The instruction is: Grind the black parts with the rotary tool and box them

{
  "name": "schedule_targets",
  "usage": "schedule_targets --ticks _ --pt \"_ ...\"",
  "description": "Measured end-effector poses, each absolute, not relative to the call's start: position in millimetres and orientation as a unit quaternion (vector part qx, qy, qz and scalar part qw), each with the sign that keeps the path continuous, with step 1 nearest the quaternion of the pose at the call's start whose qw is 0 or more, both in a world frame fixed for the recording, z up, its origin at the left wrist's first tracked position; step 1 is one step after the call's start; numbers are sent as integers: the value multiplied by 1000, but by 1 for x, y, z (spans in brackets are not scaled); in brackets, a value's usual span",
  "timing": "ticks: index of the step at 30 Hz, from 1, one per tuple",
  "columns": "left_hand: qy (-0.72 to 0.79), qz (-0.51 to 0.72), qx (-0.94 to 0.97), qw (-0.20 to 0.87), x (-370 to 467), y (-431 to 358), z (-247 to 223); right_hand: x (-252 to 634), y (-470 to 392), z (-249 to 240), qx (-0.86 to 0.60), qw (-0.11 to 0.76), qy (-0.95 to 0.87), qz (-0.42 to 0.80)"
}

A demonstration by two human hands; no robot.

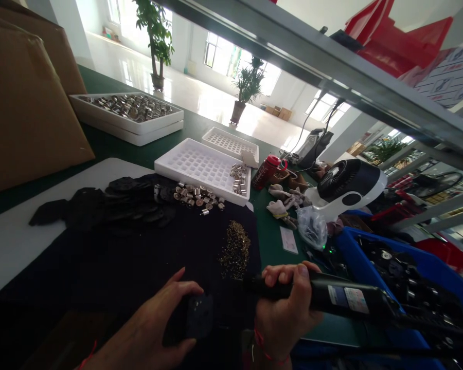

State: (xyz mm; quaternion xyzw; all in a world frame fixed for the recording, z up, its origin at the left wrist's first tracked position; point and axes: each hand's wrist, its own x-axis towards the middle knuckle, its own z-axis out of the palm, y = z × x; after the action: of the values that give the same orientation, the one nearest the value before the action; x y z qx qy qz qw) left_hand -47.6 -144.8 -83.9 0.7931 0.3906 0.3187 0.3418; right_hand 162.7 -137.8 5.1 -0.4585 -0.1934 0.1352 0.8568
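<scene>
black squarish piece (201,315), pinched thumb-to-finger by the left hand (148,325) over dark cloth (195,241), could slip if the black cylindrical tool (323,292), wrapped in the right hand (287,313)'s closed fingers, pushes off-centre.

A small dark part (199,315) with tiny shiny spots is near the tip of a long black power tool (332,297), nearly level, pale labels on its side.
</scene>
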Motion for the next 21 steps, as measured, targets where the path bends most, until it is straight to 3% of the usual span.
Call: schedule_targets --ticks 21 --pt "390 326 780 364 -47 -147 -92 152 -127 0 -470 840 -225 151"
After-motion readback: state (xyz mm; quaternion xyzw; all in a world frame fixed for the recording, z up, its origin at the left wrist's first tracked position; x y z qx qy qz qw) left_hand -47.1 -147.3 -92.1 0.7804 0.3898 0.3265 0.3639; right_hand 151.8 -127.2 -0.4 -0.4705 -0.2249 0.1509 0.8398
